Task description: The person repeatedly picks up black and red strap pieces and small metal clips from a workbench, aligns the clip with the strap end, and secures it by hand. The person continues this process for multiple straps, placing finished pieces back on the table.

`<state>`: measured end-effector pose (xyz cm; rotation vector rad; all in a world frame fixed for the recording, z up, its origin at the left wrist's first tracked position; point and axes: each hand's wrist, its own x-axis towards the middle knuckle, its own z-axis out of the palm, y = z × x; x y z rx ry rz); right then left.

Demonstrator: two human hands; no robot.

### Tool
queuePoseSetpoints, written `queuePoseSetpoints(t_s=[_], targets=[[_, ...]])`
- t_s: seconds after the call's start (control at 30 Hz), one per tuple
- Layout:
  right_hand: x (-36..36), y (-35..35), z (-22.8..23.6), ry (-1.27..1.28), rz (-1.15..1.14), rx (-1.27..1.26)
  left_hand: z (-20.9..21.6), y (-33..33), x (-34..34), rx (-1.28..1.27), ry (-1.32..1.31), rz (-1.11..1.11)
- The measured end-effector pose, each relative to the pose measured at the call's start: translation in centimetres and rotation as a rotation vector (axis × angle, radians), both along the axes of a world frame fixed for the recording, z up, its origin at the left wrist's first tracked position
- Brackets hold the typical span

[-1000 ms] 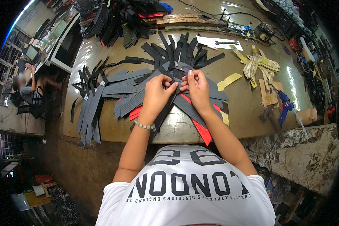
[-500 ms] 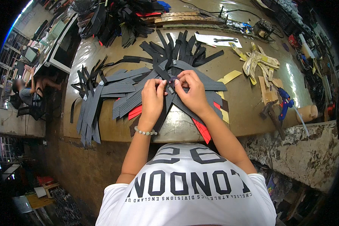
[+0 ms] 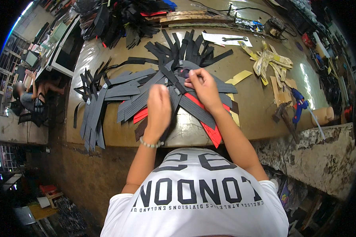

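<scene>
Our left hand [image 3: 159,110] has drawn away from the narrow black fabric strap [image 3: 171,77] lying across long grey ribbed strips [image 3: 197,112], its grip too blurred to tell, while our right hand [image 3: 205,89] curls close by, any pinch hidden, and we'd best keep that strap flat.

The hammer [image 3: 290,124] lies right of the straps [image 3: 197,112].

A glossy brown counter [image 3: 257,118] stands near a peeling wall [image 3: 324,166]; barred windows [image 3: 7,59] flank the stained floor [image 3: 89,170] leftward.
</scene>
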<state>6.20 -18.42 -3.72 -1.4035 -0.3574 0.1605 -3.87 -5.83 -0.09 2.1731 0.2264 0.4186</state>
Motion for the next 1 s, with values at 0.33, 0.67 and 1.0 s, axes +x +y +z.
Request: queuePoseSetpoints(t_s=[0.33, 0.67, 1.0], targets=[[1.1, -1.3, 0.0, 0.417, 0.137, 0.499, 0.0, 0.0, 0.5, 0.318, -0.122, -0.086], [5.0, -7.1, 1.5, 0.619, 0.371, 1.343, 2.5, 4.0, 0.8, -1.064, 0.027, -0.173], [-1.2, 1.6, 0.4, -0.274, -0.088, -0.099, -1.7, 4.2, 3.0, -0.2, 0.112, 0.052]])
